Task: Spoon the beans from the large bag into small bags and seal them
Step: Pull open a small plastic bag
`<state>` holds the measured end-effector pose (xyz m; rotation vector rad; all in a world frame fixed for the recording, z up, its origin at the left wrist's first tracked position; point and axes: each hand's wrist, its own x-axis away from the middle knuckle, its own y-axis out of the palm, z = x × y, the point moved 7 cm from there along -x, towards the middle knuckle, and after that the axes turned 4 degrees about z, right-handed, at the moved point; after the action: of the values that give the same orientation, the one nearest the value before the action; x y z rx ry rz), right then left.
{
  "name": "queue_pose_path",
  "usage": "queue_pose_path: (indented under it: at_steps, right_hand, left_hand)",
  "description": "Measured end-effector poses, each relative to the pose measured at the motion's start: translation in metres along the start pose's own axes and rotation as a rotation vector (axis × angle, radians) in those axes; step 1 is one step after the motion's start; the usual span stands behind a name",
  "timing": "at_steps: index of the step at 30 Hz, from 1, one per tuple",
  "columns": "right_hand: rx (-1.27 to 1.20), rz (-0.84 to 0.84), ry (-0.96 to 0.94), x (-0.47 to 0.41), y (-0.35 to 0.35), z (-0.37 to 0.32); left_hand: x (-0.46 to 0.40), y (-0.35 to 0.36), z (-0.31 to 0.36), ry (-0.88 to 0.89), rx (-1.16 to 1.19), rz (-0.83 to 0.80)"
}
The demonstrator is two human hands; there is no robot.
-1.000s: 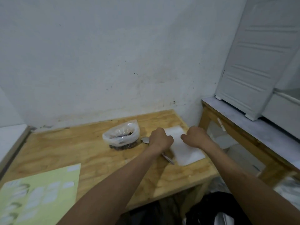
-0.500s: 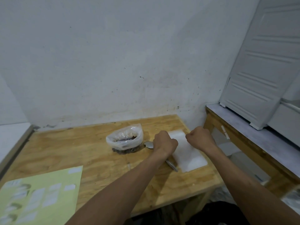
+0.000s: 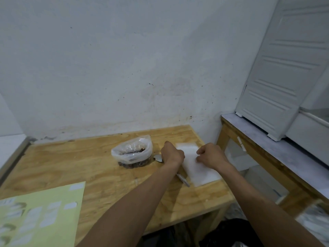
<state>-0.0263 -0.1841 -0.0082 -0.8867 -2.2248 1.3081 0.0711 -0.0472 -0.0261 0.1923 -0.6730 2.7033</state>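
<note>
Nearest the viewer, one pale green printed paper sheet lies at the table's front left corner. Beyond it, two bare forearms reach over the light plywood table. The left hand is curled beside the left edge of a flat stack of small white translucent plastic bags, above one metal spoon lying on the wood; whether it pinches a bag cannot be told. The right hand rests on the stack with fingers bent, apparently pinching the top bag. The hands sit close together but apart. The step in hand appears to be separating one small bag: it is done best by holding the stack down with one hand while the other peels only the top layer. The stack's count cannot be read. Farther left stands one large clear plastic bag of dark beans, mouth rolled open, near the spoon's bowl.
</note>
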Motion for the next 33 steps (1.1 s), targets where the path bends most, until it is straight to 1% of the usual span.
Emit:
queue_pose_path:
  at_steps: [2,6,8,10,12,14,16,20,22,26,28,30,33]
  right_hand:
    - [-0.048,-0.015,0.012,-0.001,0.002,0.003]
    - [-0.091,0.005,0.012,-0.004,-0.002,0.008]
    - [-0.102,0.072,-0.012,-0.006,-0.016,0.002]
    - [-0.176,0.161,-0.051,-0.008,-0.037,-0.007]
    - [-0.402,0.196,-0.031,-0.01,-0.058,-0.022]
    - [-0.65,0.155,0.064,-0.01,-0.076,-0.043]
    - [-0.728,0.112,0.116,-0.008,-0.091,-0.069]
    - [-0.822,0.025,0.048,-0.005,-0.103,-0.12]
    - [-0.9,-0.005,0.021,-0.005,-0.099,-0.139]
    - [-1.003,-0.017,-0.044,-0.003,-0.084,-0.173]
    - [-1.025,-0.022,-0.087,0.001,-0.072,-0.19]
    - [-1.027,-0.03,-0.143,0.006,-0.059,-0.207]
    - [-1.017,-0.085,-0.246,0.014,-0.039,-0.233]
  left_hand:
    - [-0.002,-0.002,-0.006,-0.049,0.104,0.003]
    - [-0.003,-0.008,-0.005,-0.021,0.185,0.026]
    - [0.001,-0.013,-0.001,-0.001,0.3,0.009]
    - [0.004,-0.022,0.009,0.041,0.421,-0.013]
    - [0.007,-0.036,0.025,0.139,0.485,-0.011]
    - [0.01,-0.055,0.045,0.276,0.513,0.039]
    - [0.014,-0.077,0.062,0.424,0.498,0.114]
    - [0.026,-0.122,0.085,0.729,0.363,0.254]
    - [0.027,-0.139,0.086,0.821,0.273,0.274]
    - [0.023,-0.168,0.077,0.824,0.12,0.265]
    - [0.025,-0.183,0.074,0.807,0.118,0.248]
    - [0.025,-0.196,0.07,0.737,0.146,0.201]
    - [0.022,-0.216,0.063,0.676,0.196,0.149]
